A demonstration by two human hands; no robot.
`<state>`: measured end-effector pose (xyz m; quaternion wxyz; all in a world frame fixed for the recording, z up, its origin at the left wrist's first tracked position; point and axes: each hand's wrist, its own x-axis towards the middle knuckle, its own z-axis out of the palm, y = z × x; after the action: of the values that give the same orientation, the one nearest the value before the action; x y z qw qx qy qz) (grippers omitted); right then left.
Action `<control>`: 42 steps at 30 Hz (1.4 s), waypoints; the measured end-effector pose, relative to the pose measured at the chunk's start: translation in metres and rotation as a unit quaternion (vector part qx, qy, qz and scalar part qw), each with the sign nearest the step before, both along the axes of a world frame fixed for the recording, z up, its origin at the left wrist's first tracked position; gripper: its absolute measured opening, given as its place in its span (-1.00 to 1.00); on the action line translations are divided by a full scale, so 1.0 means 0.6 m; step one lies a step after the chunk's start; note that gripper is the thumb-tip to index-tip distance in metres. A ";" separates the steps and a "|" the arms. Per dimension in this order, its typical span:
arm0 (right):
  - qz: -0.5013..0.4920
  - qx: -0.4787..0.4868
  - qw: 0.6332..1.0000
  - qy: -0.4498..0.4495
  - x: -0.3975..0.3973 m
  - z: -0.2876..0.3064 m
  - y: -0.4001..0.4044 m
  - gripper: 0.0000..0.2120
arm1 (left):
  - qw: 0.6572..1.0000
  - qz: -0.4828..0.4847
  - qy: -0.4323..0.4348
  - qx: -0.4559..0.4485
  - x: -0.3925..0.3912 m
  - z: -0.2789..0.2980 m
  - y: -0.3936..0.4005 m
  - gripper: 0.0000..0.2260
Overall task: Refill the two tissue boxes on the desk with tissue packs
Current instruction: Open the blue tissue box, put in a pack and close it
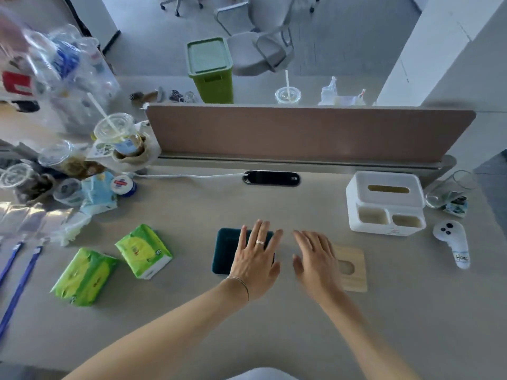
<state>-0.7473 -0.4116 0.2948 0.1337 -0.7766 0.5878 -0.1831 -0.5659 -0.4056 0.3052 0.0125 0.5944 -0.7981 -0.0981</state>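
**Both hands flat over the dark teal box and its wooden lid, tissue packs untouched**

Landmark: the dark teal tissue box (226, 249), lying near the middle of the desk (192, 325).

Left hand (256, 259) is over the right part of the teal box, fingers straight and spread wide, palm down. Holds nothing. Whether it presses on the box or only hovers, cannot tell. Ring on one finger, thin bracelet at the wrist.

Right hand (315, 260) is just right of the teal box, fingers straight and loosely apart, palm down, covering the left part of a wooden lid (352, 267) with an oval slot. Slightly blurred. No grip visible.

Two green tissue packs lie left of the teal box, both still wrapped: the nearer green pack (144, 250) well apart from the box, the farther green pack (83, 277) beyond it, lower left, close to the first.

White tissue box (385, 204) stands to the upper right of the teal box, lid on, slot on top, two small compartments in front.

Further right of that: a white controller (452, 244) and a glass (450, 189).

Far upper left of the teal box: a clutter of plastic cups (118, 134) and wrappers. Behind the box, a brown divider panel (307, 133) runs across the desk.
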 end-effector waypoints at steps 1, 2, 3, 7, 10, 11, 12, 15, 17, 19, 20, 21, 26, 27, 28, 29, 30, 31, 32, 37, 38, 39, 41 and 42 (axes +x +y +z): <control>0.015 -0.001 1.000 0.000 0.026 0.008 -0.002 -0.44 | 1.000 0.009 -0.004 0.001 0.025 0.005 0.004 -0.37; 0.028 0.000 1.000 0.001 0.052 0.014 -0.003 -0.43 | 1.000 0.019 -0.006 0.000 0.051 0.009 0.009 -0.37; 0.039 0.002 0.999 0.002 0.079 0.019 -0.004 -0.43 | 1.000 0.029 -0.008 -0.002 0.076 0.012 0.015 -0.37; 0.083 0.000 0.997 0.001 0.186 0.030 -0.004 -0.41 | 0.998 0.066 -0.020 0.003 0.176 0.020 0.040 -0.35; 0.122 -0.006 0.992 0.011 0.269 0.036 -0.001 -0.41 | 0.994 0.102 -0.021 0.016 0.260 0.013 0.059 -0.31; 0.135 -0.009 0.991 0.017 0.294 0.037 0.000 -0.41 | 0.993 0.112 -0.023 0.023 0.288 0.010 0.064 -0.29; 0.148 -0.011 0.989 0.021 0.319 0.037 0.001 -0.40 | 0.992 0.121 -0.028 0.030 0.316 0.006 0.069 -0.28; 0.173 -0.009 0.985 0.027 0.382 0.033 0.002 -0.43 | 0.988 0.129 -0.064 0.063 0.402 -0.001 0.070 -0.25; 0.181 -0.004 0.983 0.038 0.414 0.030 0.003 -0.45 | 0.985 0.110 -0.103 0.081 0.461 -0.010 0.061 -0.21; 0.186 0.002 0.981 0.051 0.437 0.027 0.005 -0.46 | 0.982 0.074 -0.144 0.094 0.514 -0.025 0.046 -0.12; 0.189 0.003 0.980 0.058 0.445 0.025 0.007 -0.46 | 0.980 0.057 -0.160 0.104 0.538 -0.035 0.036 -0.09; 0.192 0.005 0.979 0.066 0.451 0.025 0.009 -0.46 | 0.978 0.043 -0.170 0.117 0.557 -0.043 0.027 -0.10; 0.184 0.012 0.978 0.097 0.460 0.030 0.019 -0.45 | 0.972 -0.017 -0.179 0.152 0.617 -0.069 -0.017 -0.29; 0.181 0.013 0.978 0.102 0.459 0.031 0.021 -0.45 | 0.971 -0.029 -0.181 0.154 0.622 -0.075 -0.023 -0.29; 0.177 0.015 0.978 0.106 0.459 0.032 0.023 -0.45 | 0.970 -0.040 -0.181 0.155 0.625 -0.079 -0.027 -0.29; 0.174 0.018 0.979 0.109 0.459 0.032 0.026 -0.44 | 0.970 -0.048 -0.180 0.156 0.627 -0.084 -0.031 -0.30; 0.169 0.021 0.979 0.111 0.459 0.032 0.028 -0.44 | 0.971 -0.054 -0.178 0.153 0.628 -0.089 -0.035 -0.31; 0.165 0.023 0.980 0.111 0.459 0.033 0.031 -0.44 | 0.971 -0.058 -0.175 0.152 0.628 -0.091 -0.037 -0.33; 0.161 0.025 0.980 0.113 0.459 0.034 0.034 -0.44 | 0.971 -0.060 -0.173 0.153 0.629 -0.093 -0.039 -0.34; 0.146 0.025 0.983 0.111 0.454 0.038 0.040 -0.44 | 0.972 -0.069 -0.167 0.148 0.633 -0.090 -0.049 -0.32; 0.145 0.028 0.983 0.111 0.453 0.038 0.040 -0.44 | 0.973 -0.064 -0.160 0.151 0.635 -0.088 -0.048 -0.27; 0.144 0.031 0.983 0.112 0.453 0.037 0.039 -0.44 | 0.975 -0.055 -0.151 0.156 0.636 -0.085 -0.045 -0.21; 0.144 0.036 0.983 0.112 0.455 0.035 0.035 -0.45 | 0.978 -0.023 -0.133 0.160 0.638 -0.075 -0.036 -0.13; 0.146 0.036 0.983 0.107 0.457 0.035 0.033 -0.46 | 0.980 -0.002 -0.120 0.158 0.636 -0.071 -0.030 -0.13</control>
<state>-0.4730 -0.3918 0.3158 0.1229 -0.8638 0.4853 -0.0562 -0.1841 -0.4233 0.2626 -0.1772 0.5946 -0.7696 -0.1511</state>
